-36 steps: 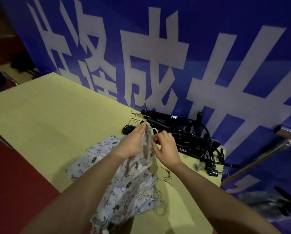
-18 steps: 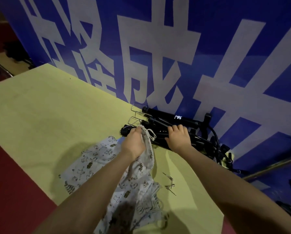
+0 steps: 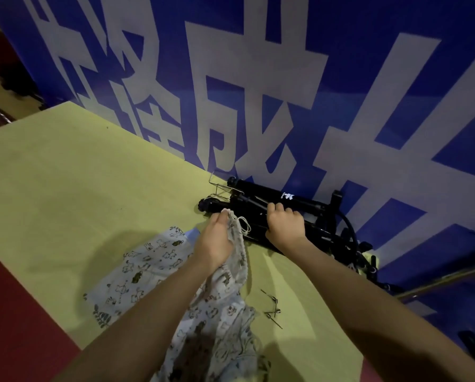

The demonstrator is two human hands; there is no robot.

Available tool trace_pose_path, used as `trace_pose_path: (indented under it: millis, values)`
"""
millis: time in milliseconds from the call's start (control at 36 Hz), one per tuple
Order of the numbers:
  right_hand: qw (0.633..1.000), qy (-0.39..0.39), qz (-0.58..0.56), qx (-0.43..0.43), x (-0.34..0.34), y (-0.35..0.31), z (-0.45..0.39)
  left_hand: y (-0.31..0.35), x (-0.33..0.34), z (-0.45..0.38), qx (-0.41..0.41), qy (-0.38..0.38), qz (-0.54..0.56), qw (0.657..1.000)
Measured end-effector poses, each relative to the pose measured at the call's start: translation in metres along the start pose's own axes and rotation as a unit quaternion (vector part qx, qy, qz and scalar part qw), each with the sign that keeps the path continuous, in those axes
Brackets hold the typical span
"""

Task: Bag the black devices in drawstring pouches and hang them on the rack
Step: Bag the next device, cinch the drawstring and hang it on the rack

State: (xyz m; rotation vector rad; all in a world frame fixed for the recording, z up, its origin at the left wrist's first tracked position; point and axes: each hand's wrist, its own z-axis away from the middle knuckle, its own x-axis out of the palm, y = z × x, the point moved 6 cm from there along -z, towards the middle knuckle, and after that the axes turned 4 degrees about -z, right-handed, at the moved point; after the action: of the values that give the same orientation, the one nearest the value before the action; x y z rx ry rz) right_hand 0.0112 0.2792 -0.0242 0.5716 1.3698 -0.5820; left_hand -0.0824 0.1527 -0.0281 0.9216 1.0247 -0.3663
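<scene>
Left hand (image 3: 217, 241) gripping the bunched mouth of a white animal-print cloth drawstring pouch (image 3: 225, 285) over the yellow-green table (image 3: 79, 175), right hand (image 3: 284, 226) with fingers curled around a long black tube-shaped device (image 3: 247, 209) in the pile against the blue banner (image 3: 258, 78), small metal hooks (image 3: 272, 307) just beside the pouch

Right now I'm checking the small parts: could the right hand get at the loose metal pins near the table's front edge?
Probably yes, once it lets go. The right hand grips a black device, but the metal pins lie uncovered on the table beside the right forearm, clear of the pouch.
</scene>
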Motion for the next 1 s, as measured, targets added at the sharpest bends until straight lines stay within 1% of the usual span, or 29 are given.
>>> trace_pose_path:
  millis: [139,333,472,556,694,861,1000]
  values:
    - [0.999,0.025,-0.022,0.015,-0.021,0.006,0.019,0.007,-0.01,0.015,0.024,0.011,0.016,1.0]
    - [0.999,0.047,-0.02,0.021,-0.043,0.011,0.05,0.015,-0.02,0.036,0.051,0.02,0.017,0.998]
    - [0.996,0.078,-0.018,0.038,-0.063,0.016,0.07,0.022,-0.027,0.051,0.058,0.027,0.002,0.998]
    - [0.993,0.109,-0.026,0.048,-0.076,0.019,0.084,0.028,-0.032,0.06,0.06,0.029,0.003,0.998]
    - [0.983,0.148,-0.086,0.071,-0.092,0.028,0.105,0.038,-0.038,0.073,0.074,0.046,0.022,0.996]
    - [0.982,0.164,-0.078,0.057,-0.096,0.035,0.132,0.049,-0.045,0.083,0.085,0.043,0.063,0.993]
    - [0.98,0.173,-0.072,0.061,-0.087,0.042,0.158,0.064,-0.048,0.09,0.125,0.048,0.096,0.986]
